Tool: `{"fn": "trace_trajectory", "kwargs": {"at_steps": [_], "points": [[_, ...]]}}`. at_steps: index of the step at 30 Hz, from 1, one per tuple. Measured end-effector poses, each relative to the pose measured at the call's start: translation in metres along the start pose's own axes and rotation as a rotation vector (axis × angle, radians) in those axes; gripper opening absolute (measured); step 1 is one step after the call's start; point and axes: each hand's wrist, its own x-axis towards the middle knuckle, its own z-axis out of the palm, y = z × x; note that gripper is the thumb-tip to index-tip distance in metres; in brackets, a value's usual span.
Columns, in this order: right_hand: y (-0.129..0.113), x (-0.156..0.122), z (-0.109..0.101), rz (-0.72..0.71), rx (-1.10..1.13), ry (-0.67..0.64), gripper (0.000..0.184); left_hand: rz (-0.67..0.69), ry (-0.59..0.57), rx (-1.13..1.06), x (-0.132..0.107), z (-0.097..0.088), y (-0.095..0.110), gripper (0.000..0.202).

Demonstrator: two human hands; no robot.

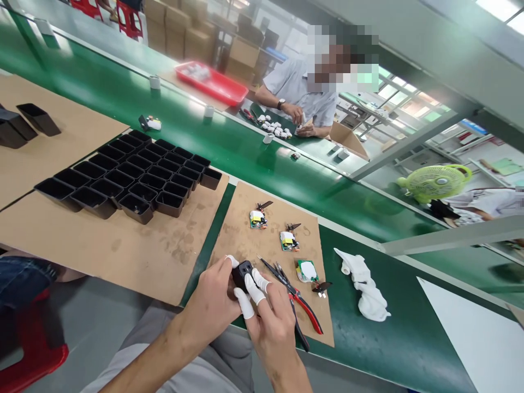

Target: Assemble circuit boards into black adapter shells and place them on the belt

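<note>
My left hand and my right hand are closed together around a small black plastic housing above a brown cardboard mat. White finger cots cover my fingertips. Red-handled pliers lie just right of my hands. Three small circuit boards rest on the mat beyond them.
Several black housings stand in rows on a larger cardboard sheet at left. A white cloth lies on the green bench. Across the green conveyor a seated person handles small white parts near a red tray. A green fan is at right.
</note>
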Motion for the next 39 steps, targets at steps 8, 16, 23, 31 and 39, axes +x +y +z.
{"fn": "trace_trajectory", "kwargs": {"at_steps": [8, 16, 23, 31, 39], "points": [[0.000, -0.006, -0.014, -0.035, 0.091, 0.071, 0.064, 0.095, 0.055, -0.018, -0.008, -0.013, 0.012, 0.043], [0.007, -0.012, 0.011, 0.026, 0.133, 0.034, 0.034, 0.094, 0.020, -0.001, -0.004, -0.002, -0.005, 0.038], [-0.002, -0.003, -0.009, 0.093, 0.111, 0.239, 0.064, 0.149, 0.069, -0.053, -0.013, -0.015, -0.008, 0.060], [0.008, -0.007, 0.004, 0.279, 0.216, 0.176, 0.022, 0.128, -0.036, 0.066, -0.015, -0.022, -0.023, 0.058], [0.005, -0.005, 0.010, 0.681, 0.449, 0.375, 0.026, 0.114, 0.018, 0.060, -0.017, -0.021, -0.024, 0.050]]}}
